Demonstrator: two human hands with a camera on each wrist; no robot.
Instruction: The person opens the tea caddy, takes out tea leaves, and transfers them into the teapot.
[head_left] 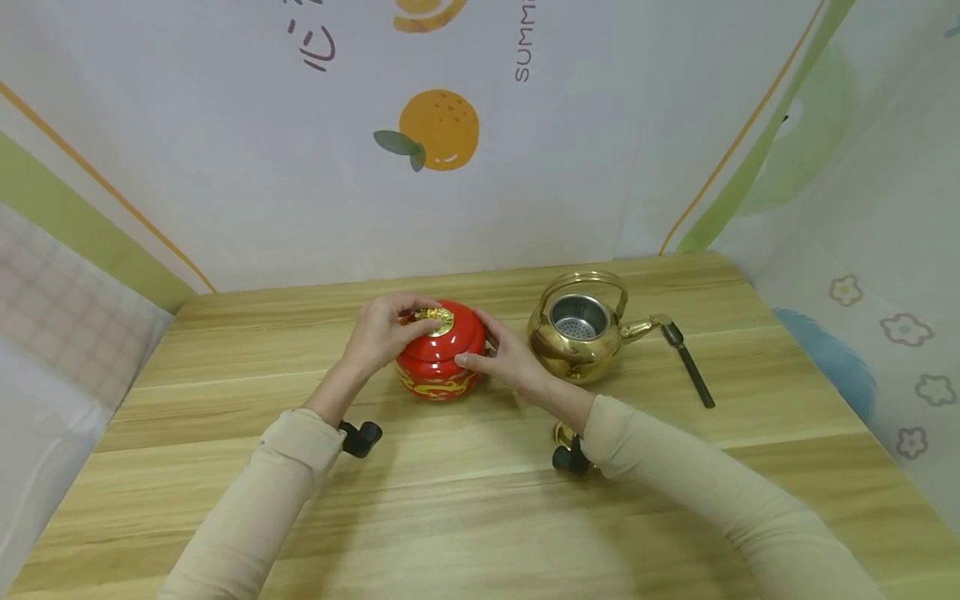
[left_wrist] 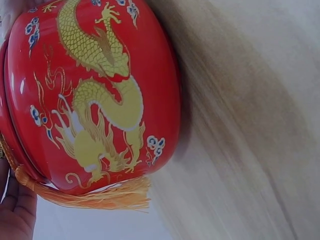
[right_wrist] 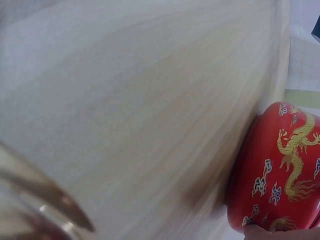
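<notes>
A red lidded jar with gold dragons stands on the table, tilted by the camera angle in both wrist views. My left hand comes from the left and pinches the gold knob of its lid between thumb and fingers. The lid sits on the jar's rim. From the other side my right hand grips the jar, thumb at the front and fingers round the right side, partly hidden. An orange tassel hangs from the lid area in the left wrist view.
A gold teapot with a steel strainer in its uncovered mouth stands right of the jar. By its spout lies a dark-handled utensil. A small gold round piece shows partly under my right wrist. A printed curtain hangs behind the table.
</notes>
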